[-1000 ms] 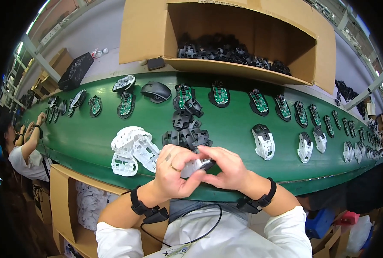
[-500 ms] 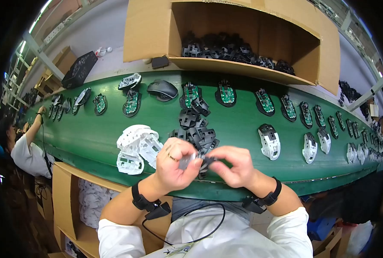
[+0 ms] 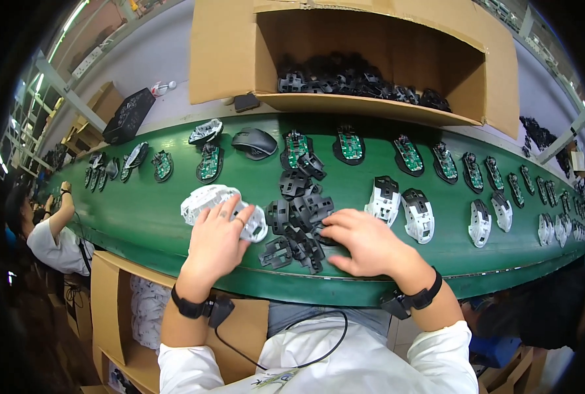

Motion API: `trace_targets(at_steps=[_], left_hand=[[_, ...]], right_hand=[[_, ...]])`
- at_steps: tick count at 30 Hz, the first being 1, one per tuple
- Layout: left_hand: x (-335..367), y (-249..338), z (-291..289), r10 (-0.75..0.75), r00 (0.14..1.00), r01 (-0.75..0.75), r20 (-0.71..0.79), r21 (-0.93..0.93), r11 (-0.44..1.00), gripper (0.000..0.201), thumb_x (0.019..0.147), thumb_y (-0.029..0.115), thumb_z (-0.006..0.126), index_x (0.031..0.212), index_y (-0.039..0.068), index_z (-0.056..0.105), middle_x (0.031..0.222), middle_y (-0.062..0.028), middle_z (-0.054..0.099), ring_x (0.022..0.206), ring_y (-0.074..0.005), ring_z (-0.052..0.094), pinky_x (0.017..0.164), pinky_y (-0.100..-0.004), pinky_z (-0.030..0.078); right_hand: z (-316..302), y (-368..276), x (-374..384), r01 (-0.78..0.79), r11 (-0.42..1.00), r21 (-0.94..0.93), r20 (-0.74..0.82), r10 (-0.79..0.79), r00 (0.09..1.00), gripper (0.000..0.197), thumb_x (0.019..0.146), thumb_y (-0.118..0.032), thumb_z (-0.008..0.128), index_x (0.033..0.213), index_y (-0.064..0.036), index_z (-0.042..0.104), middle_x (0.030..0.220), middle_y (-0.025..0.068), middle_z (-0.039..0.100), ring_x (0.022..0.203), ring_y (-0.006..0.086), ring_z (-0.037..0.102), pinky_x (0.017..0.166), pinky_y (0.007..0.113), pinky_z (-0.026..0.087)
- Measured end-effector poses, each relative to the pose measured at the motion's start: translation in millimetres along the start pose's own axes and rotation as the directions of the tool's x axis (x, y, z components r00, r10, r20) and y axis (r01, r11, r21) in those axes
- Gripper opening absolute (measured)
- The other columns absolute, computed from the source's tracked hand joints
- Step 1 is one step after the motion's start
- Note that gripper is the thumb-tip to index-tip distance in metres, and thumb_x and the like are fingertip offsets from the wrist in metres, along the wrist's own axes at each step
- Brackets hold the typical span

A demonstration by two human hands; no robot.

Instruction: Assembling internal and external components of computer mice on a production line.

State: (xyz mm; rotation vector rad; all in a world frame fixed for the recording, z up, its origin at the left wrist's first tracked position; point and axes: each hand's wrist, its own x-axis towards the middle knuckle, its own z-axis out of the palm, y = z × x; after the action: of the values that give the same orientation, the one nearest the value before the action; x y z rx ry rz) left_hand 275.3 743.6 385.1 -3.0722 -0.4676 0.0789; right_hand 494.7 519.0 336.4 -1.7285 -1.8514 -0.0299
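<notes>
Green worktop is holding joined black-and-white shells at right, seemingly finished; white shells, black pieces are lying unjoined. Your left hand is covering white shells, right hand is curling by black pieces; whether gripping, not visible.

- Steady, fairly bright light lies over the green counter, with tube lights glowing at upper left.
- The white shells shine palest, their fine detail partly washed out.
- The big box is dark inside, blurring its black heap together, and shades the counter's back edge.
- Dimness swallows the lower left floor.
- Straight edges bow toward the black, rounded rim, where far parts look small and smeared.
</notes>
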Motion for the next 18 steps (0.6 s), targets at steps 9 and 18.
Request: trace_targets(at_steps=[9, 18], left_hand=[[21, -15, 25, -0.104, 0.954, 0.115, -0.280, 0.025, 0.993, 0.072, 0.074, 0.023, 0.077, 0.143, 0.016, 0.057, 0.124, -0.0210, 0.061, 0.111, -0.0359, 0.062, 0.095, -0.0466, 0.048], [13, -23, 40, -0.182, 0.926, 0.163, -0.332, -0.085, 0.983, 0.067, 0.071, 0.016, 0.075, 0.136, 0.010, 0.059, 0.116, -0.0274, 0.058, 0.099, -0.0457, 0.060, 0.087, -0.0527, 0.050]], right_hand=[[15, 7, 4, -0.199, 0.957, 0.212, -0.185, 0.239, 0.953, 0.024, 0.089, -0.015, 0.074, 0.110, -0.0041, 0.068, 0.097, 0.0126, 0.072, 0.086, 0.0279, 0.071, 0.075, 0.037, 0.057], [38, -2, 11, -0.394, 0.918, -0.044, -0.174, 0.382, 0.908, 0.035, 0.086, -0.018, 0.070, 0.119, -0.0094, 0.063, 0.118, 0.0127, 0.062, 0.102, 0.0359, 0.062, 0.083, 0.044, 0.056]])
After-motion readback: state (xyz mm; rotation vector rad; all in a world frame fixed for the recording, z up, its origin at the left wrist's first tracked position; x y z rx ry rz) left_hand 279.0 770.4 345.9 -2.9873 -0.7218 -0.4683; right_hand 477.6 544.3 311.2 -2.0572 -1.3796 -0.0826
